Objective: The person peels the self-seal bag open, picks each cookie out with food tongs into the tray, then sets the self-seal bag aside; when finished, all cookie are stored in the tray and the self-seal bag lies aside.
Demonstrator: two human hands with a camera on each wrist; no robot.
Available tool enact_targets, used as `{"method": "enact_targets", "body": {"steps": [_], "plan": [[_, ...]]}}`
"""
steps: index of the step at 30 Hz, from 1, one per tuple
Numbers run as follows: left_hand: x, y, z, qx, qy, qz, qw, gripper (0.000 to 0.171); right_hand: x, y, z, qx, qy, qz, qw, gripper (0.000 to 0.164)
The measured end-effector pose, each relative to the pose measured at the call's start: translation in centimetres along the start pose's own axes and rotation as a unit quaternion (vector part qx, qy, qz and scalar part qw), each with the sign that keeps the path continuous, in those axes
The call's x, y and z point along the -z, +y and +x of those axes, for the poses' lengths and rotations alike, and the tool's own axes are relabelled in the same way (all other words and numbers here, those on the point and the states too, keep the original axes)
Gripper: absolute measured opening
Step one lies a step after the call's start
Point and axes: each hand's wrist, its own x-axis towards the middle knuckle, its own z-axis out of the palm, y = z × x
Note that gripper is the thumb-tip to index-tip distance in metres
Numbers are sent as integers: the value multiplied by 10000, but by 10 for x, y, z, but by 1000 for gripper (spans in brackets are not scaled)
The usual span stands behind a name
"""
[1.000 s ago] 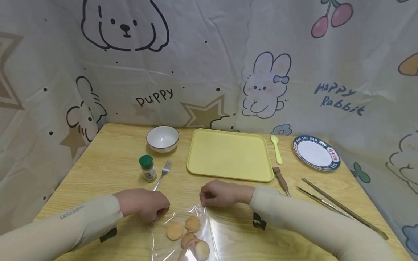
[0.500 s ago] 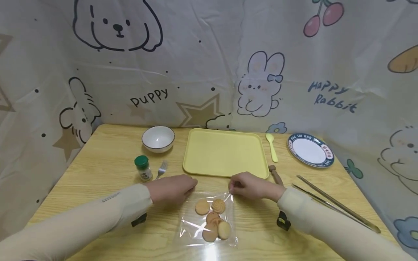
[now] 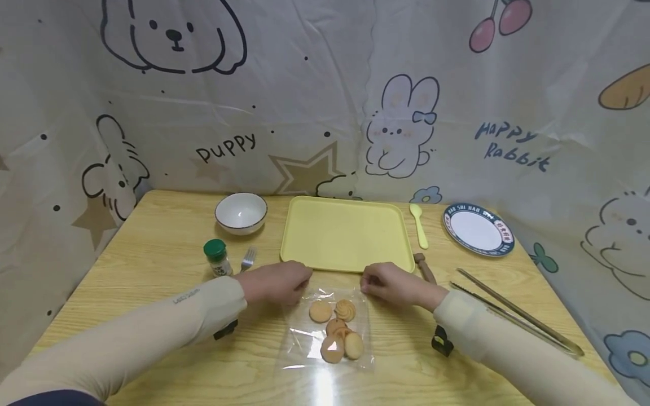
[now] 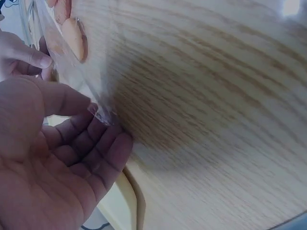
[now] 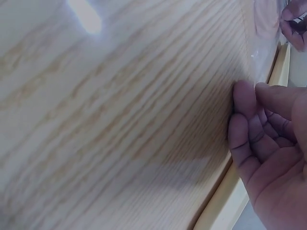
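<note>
A clear plastic bag with several round cookies inside lies on the wooden table in front of the yellow tray. My left hand holds the bag's far left corner. In the left wrist view, thumb and fingertips pinch a crinkled bit of the film. At the far right corner is my right hand, its thumb and forefinger pinching the bag's edge in the right wrist view. Both hands are close to the tray's near rim. One cookie has a swirl pattern; the others look smooth.
To the left stand a white bowl, a green-capped shaker and a fork partly behind my left arm. On the right lie a yellow spoon, a brown-handled utensil, a plate and metal tongs.
The bag has moved right and away from me, toward the tray, with both hands at its far corners. The camera view has also shifted slightly.
</note>
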Motion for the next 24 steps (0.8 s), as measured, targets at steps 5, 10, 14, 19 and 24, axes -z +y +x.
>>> {"method": "enact_targets", "body": {"steps": [5,10,14,19,24], "plan": [[0,10,10,-151,104,-133,9997,16,3,-1,0,16,74,31,10000,8],[-9,20,31,-491,275,-341,9978,15,4,0,1,67,115,85,9999,9],[-16,26,43,-509,377,-500,9967,14,3,1,3,100,15,333,9994,9],[-14,33,46,-355,437,-558,9969,13,4,-1,3,157,15,205,9997,8],[-10,37,44,-310,352,-673,9966,12,6,-3,5,280,124,-103,9995,8]]}}
